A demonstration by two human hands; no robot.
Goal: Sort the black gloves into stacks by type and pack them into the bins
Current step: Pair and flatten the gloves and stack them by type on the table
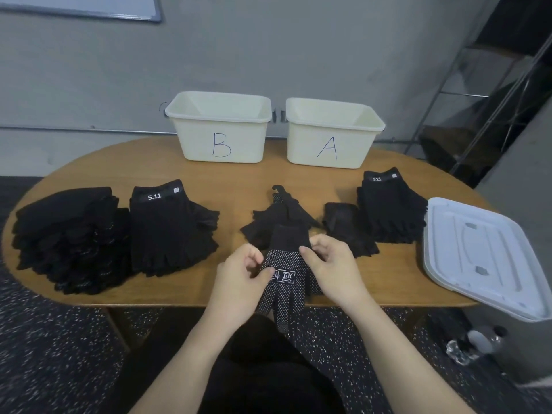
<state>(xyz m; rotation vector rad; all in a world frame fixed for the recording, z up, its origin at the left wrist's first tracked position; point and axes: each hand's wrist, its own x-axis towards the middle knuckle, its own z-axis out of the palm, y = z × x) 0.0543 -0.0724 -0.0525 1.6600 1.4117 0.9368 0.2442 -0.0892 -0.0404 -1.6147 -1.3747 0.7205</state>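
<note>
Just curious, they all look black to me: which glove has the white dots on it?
The dotted glove held by both hands at the table's near edge, its fingers hanging over. It also bears a white printed mark; the 5.11 stacks are fingerless and plain.

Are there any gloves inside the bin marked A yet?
No, the bin marked A shows only its bare pale inside, with no gloves in it.

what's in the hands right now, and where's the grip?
A dotted glove, held by both hands: the left hand pinches its left edge beside the white label, and the right hand pinches its right edge near the cuff.
</note>
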